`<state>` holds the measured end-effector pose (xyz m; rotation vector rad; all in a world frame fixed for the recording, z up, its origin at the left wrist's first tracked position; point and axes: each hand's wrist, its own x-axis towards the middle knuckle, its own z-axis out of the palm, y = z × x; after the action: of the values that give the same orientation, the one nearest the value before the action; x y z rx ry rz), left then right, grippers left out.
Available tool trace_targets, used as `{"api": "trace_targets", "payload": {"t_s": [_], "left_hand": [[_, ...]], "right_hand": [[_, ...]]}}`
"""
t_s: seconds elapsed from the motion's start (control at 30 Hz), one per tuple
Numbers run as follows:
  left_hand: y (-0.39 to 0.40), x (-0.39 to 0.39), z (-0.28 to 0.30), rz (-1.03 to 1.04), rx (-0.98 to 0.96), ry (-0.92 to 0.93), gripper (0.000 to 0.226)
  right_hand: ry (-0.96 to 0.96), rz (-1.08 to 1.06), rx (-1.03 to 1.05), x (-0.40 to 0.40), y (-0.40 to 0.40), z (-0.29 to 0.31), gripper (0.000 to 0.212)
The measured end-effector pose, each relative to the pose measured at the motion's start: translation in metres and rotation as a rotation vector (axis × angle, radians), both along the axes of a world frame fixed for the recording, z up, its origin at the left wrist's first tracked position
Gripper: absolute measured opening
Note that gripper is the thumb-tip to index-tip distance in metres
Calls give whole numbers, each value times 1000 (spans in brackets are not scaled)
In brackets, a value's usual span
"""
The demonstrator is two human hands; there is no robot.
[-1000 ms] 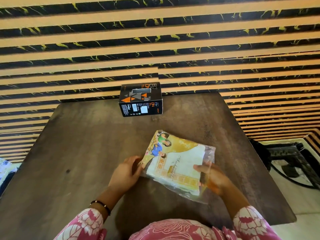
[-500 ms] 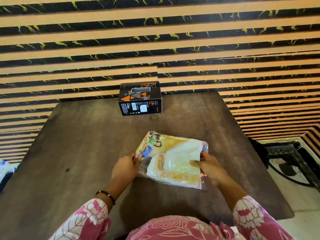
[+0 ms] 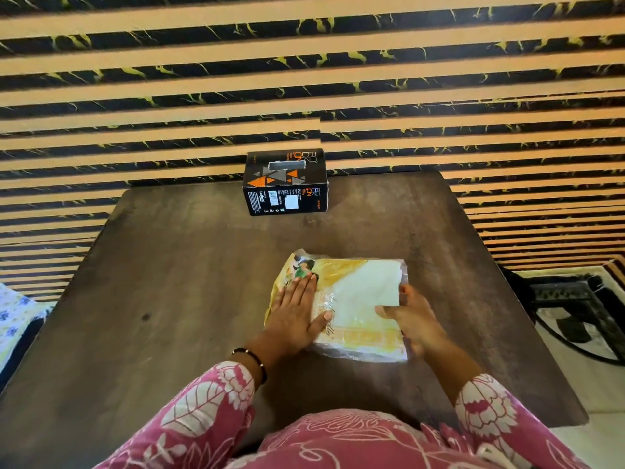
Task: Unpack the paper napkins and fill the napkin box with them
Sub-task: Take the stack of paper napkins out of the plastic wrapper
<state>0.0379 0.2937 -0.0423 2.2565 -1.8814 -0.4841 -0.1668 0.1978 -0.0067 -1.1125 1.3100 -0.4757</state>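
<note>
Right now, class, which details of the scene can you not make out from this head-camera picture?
- Right hand fingertips: hidden behind the clear plastic napkin packet.
- Inside of the black cardboard napkin box: slot too dark.
- Box's small print: too small.
- Whether the packet's right end is open: glare, hand.
- Dark wooden table near edge: covered by pink sleeves.

We see a yellow-and-white napkin pack (image 3: 351, 299), a black box (image 3: 285, 182) with orange and grey triangles, our pink white-flowered sleeves (image 3: 203, 411), a dark brown table (image 3: 169, 265), a black-and-tan striped wall (image 3: 304, 79)
</note>
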Motion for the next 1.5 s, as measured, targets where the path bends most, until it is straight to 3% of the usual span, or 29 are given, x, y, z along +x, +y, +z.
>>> {"api": "trace_targets", "payload": {"t_s": [0.17, 0.33, 0.5, 0.8, 0.93, 1.13, 1.23, 1.5], "left_hand": [[11, 12, -10, -22, -33, 48, 101], [15, 11, -11, -30, -27, 2, 101], [14, 9, -12, -36, 19, -54, 101], [22, 36, -15, -32, 10, -111, 99], [22, 22, -10, 40, -65, -148, 83], [12, -3, -3, -140, -32, -116, 72], [17, 2, -15, -46, 49, -87, 80], [24, 6, -21, 97, 46, -83, 81]], "right_hand": [[46, 11, -7, -14, -5, 14, 36], [-21, -38, 53, -20, -5, 10, 45], [-32, 65, -14, -9, 1, 12, 55], [-63, -62, -45, -46, -15, 25, 51], [-88, -94, -32, -56, -11, 19, 46], [-150, -74, -18, -51, -11, 19, 44], [-154, -169, -55, -61, -16, 24, 40], [-326, -623, 7, -106, -19, 10, 42]]}}
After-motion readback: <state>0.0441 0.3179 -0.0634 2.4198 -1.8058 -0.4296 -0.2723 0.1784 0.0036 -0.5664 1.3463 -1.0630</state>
